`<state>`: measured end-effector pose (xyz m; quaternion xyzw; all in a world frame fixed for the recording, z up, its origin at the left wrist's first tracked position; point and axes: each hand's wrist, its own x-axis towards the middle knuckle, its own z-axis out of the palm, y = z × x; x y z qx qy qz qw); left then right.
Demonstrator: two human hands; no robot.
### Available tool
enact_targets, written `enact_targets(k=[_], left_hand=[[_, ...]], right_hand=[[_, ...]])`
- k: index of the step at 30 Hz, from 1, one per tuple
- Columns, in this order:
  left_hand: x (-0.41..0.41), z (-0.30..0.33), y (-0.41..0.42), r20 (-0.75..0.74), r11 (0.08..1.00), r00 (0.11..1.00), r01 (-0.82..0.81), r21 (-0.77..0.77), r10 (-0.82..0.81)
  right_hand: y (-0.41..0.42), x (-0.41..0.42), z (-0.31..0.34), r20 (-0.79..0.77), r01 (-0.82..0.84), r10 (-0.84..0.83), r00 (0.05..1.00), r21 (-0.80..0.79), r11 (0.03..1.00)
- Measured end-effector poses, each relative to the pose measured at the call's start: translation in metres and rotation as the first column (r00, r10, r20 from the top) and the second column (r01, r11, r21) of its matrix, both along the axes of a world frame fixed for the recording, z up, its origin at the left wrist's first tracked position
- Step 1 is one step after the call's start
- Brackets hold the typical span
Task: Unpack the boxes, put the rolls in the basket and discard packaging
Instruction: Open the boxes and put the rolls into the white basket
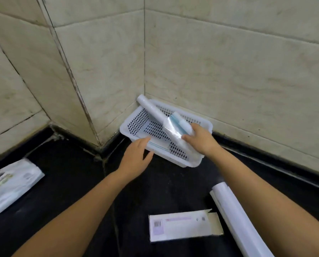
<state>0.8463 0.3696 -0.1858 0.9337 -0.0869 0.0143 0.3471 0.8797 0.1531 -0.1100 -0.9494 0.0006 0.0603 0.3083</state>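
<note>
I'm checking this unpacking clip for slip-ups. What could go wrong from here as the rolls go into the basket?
The right hand grips two rolls at once; one may slip free. The longer one juts past the basket rim toward the wall, so it may not lie flat. The left hand only rests at the near edge, so the light basket could slide on the dark counter.

Single head-worn wide view, facing forward and down, close over counter (71, 182) corner, tiled walls (229, 62) behind
</note>
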Motion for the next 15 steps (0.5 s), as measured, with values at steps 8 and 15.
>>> enact_targets(k=[8, 15], left_hand=[[0.016, -0.053, 0.024, 0.024, 0.871, 0.984, 0.146, 0.469, -0.177], [0.016, -0.057, 0.022, 0.03, 0.875, 0.987, 0.127, 0.468, -0.159]], right_hand=[[0.079, 0.077, -0.066, -0.183, -0.246, 0.21, 0.961, -0.21, 0.946], [0.075, 0.081, -0.087, -0.459, -0.43, 0.29, 0.84, -0.235, 0.872]])
